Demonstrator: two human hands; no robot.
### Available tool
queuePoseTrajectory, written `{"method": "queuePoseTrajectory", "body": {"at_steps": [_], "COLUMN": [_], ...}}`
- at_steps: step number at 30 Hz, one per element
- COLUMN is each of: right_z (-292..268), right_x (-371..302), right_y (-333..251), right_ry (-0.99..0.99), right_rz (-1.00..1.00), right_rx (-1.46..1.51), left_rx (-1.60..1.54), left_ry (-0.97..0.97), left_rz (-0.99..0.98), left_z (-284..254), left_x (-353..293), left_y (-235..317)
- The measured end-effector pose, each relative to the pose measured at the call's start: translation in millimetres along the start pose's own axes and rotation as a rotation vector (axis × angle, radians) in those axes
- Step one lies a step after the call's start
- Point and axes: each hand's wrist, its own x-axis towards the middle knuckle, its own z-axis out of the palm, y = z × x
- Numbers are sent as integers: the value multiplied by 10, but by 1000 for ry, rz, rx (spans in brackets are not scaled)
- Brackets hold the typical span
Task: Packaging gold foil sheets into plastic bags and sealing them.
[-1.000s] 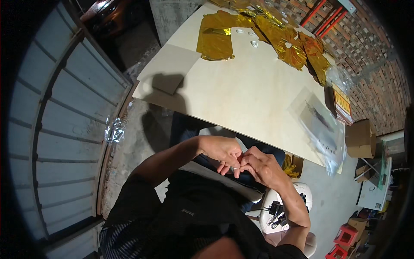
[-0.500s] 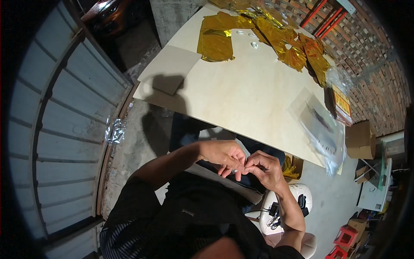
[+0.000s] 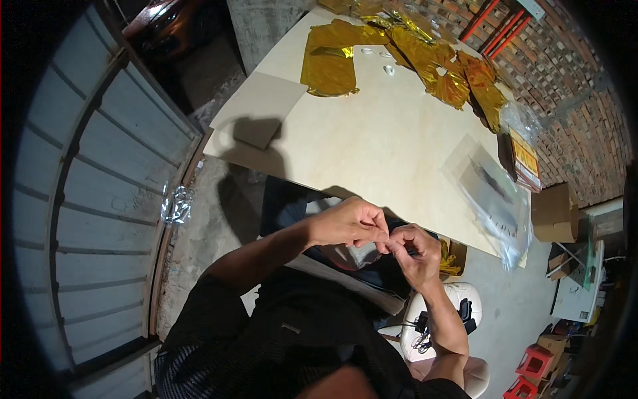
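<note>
My left hand and my right hand meet above my lap, just off the near edge of the table. Both are closed, with thumb and fingertips pinched together and touching the other hand's. Whatever lies between the fingertips is too small to make out. Beyond them on the tabletop, flat gold foil pieces lie along the far side. Several small white pieces rest beside the foil.
A sheet of cardboard covers the table's left corner. Clear plastic bags lie at its right edge, near a cardboard box. A pale stool with black cables stands beside my right arm. Red stools are farther right.
Both hands have risen slightly toward the table edge. The left fingers, spread downward before, are now drawn together in a pinch against the right fingertips.
</note>
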Motion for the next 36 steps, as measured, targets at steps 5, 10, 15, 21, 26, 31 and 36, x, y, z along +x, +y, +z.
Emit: {"method": "queuePoseTrajectory", "body": {"at_steps": [5,10,15,21,26,31,36], "right_z": [-100,-123,-150,-321,-189,-64,209], "right_x": [234,461,752,2454,3722,4338,4537], "right_y": [-116,-165,-150,626,1390,1830,1907], "right_ry": [-34,-106,-110,115,139,70,66], "right_rz": [52,-19,140,305,333,325,192], "right_rx": [79,26,120,222,66,-543,-791], "left_rx": [-34,111,134,458,625,518,496], "left_ry": [79,236,534,750,849,836,825], "left_rz": [21,220,362,354,409,400,415], "left_z": [-33,-115,-374,-667,-632,-644,-717], "left_x": [-44,-83,-110,36,76,92,56], "left_y": [168,256,300,-46,-169,-186,-220]}}
